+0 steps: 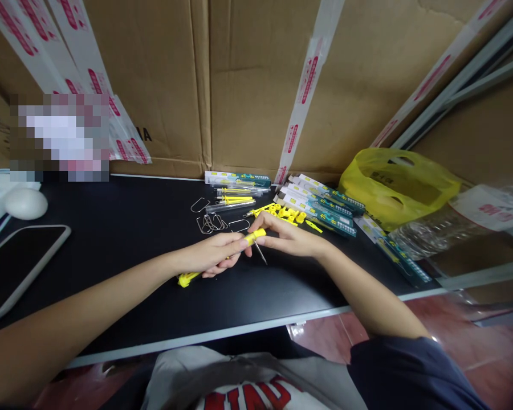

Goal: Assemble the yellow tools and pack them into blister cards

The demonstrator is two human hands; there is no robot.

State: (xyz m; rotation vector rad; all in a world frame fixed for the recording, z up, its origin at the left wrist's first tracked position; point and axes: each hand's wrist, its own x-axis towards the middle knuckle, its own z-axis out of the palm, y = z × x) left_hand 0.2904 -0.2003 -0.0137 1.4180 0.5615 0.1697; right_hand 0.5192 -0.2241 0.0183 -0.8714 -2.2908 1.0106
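My left hand (214, 254) is closed round a yellow pen-shaped tool (187, 278), whose yellow ends stick out on both sides of the fist. My right hand (287, 234) meets it at the tool's right tip (256, 234), fingers pinched there with a thin metal pin (260, 252) hanging below. Both hands hover just over the black tabletop (132, 228). Loose yellow plastic parts (287, 214) lie right behind my right hand. Bent wire clips (211, 222) lie behind my left hand.
Clear tubes with yellow parts (235, 200) and several green-and-white packaged boxes (320, 206) lie at the back. A yellow plastic bag (395, 185) and clear bags (461, 225) sit right. A tablet (17, 265) and a white egg-shaped object (25, 203) sit left. Cardboard walls (248, 85) stand behind.
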